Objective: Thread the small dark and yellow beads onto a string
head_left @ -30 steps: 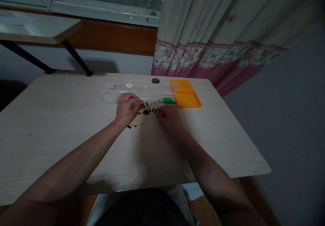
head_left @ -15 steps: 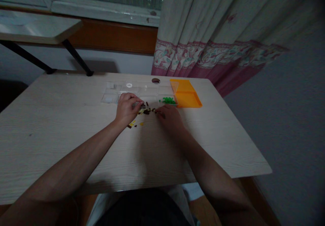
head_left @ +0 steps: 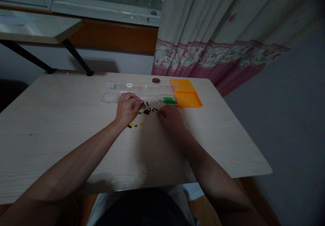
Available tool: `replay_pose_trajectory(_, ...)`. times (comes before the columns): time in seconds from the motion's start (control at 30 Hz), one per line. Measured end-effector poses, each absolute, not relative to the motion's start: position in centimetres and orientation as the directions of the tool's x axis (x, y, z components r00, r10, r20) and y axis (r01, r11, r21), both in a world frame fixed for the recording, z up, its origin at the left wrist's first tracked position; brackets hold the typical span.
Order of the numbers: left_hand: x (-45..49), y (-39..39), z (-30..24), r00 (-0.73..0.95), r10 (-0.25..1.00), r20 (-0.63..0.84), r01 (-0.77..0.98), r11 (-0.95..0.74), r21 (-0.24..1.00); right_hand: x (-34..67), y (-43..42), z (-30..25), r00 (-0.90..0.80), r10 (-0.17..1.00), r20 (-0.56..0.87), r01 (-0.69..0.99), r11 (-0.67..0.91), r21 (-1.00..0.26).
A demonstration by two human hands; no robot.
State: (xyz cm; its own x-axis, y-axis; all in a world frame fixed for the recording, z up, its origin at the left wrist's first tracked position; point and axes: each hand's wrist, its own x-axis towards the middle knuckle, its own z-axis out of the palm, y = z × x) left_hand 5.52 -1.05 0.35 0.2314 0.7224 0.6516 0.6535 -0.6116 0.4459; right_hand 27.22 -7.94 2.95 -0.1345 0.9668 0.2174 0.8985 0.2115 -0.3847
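Observation:
A heap of small brown and yellow pieces lies on the pale wooden table, between my two hands. My left hand rests at the heap's left edge, fingers curled and pinched on something too small to name. At the heap's right side my right hand lies with its fingers bent down onto the pieces; what it holds, if anything, is hidden. Just beyond the hands stands a clear compartment box with a cluster of green pieces in its right compartment. A few loose yellow and brown pieces lie below my left hand.
The box's orange lid lies open to the right of it. A dark round hole sits near the table's far edge. A flowered curtain hangs behind on the right. A second table stands at the back left.
Both hands have stayed at the heap; the fingers have shifted slightly and the right hand has edged a little toward me.

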Motion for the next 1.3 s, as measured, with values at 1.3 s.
replay_pose_trajectory(1.3,5.9,-2.6,1.9,0.595,0.474,0.649,0.394,-0.876,0.278,26.5,-7.5,3.0,-0.016,0.999,-0.047,0.248,-0.041,-0.968)
